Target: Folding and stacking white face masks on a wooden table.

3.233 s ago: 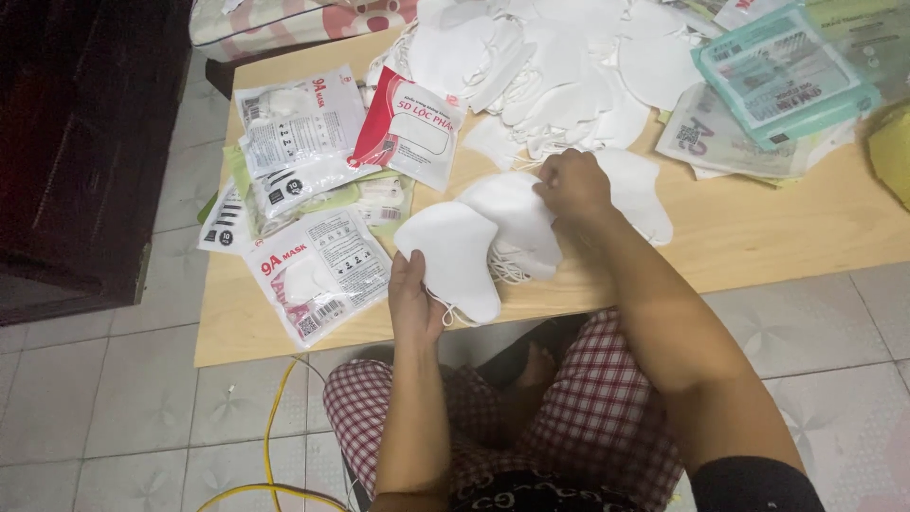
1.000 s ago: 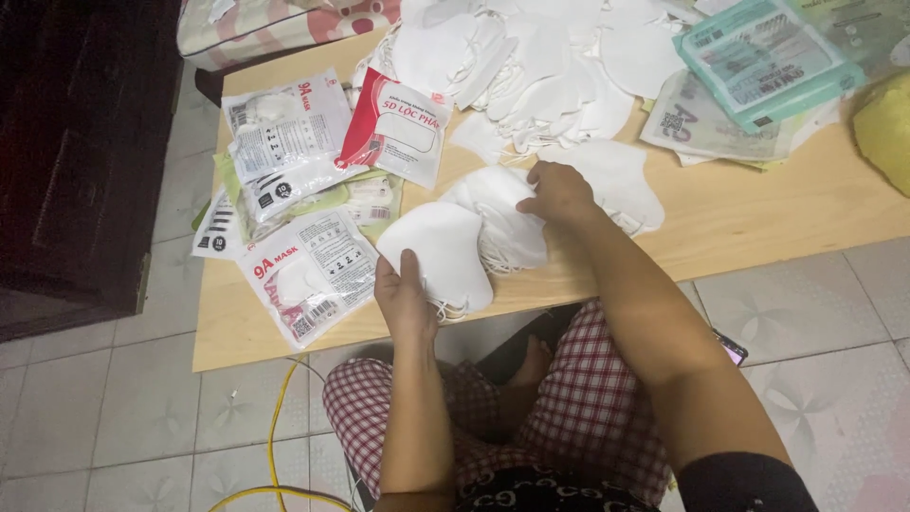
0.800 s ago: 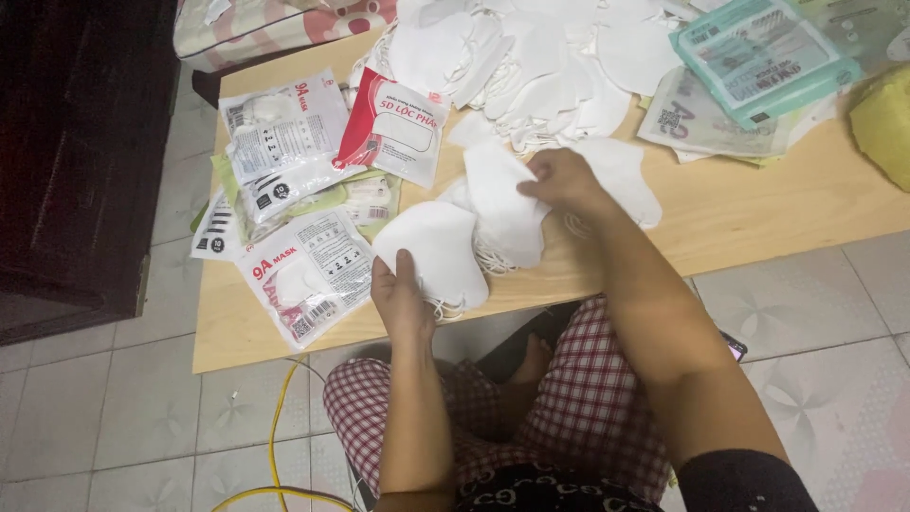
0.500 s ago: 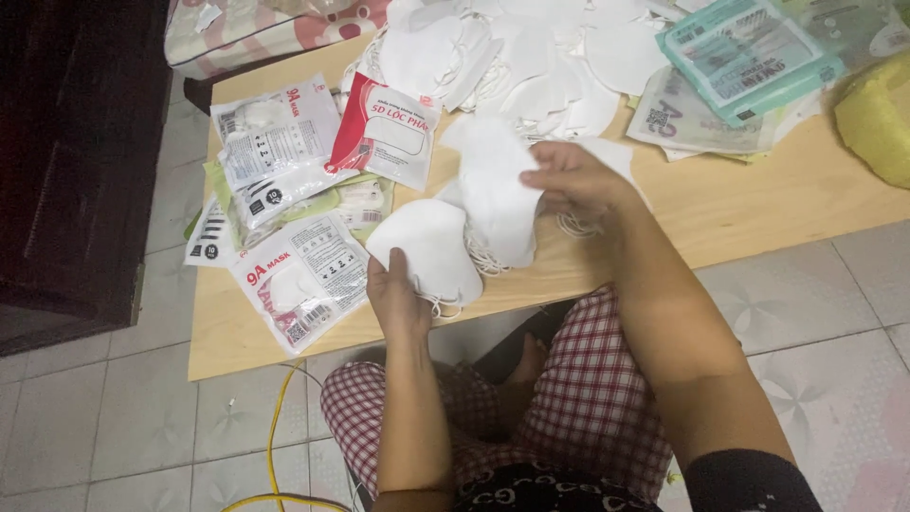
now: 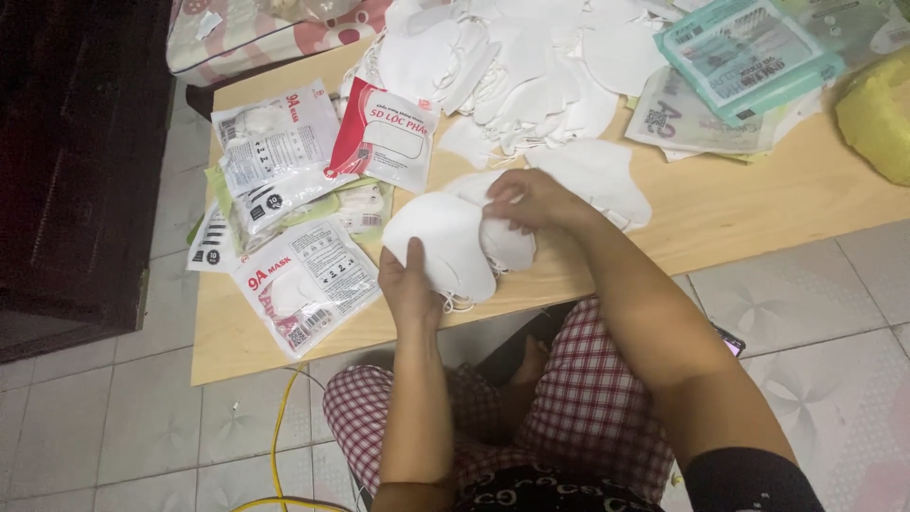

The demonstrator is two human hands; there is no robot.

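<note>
Brought down since half a second ago: white folded fabric face mask [image 5: 505,245], now laid against small stack of white masks [image 5: 438,248].

Right hand [image 5: 533,201] pinching that mask from above; left hand [image 5: 408,284] cupped under stack, thumb up, at near edge of low pale wooden table [image 5: 758,204]. Beyond: heap of loose white masks [image 5: 531,66], printed plastic mask packets [image 5: 284,190].
</note>
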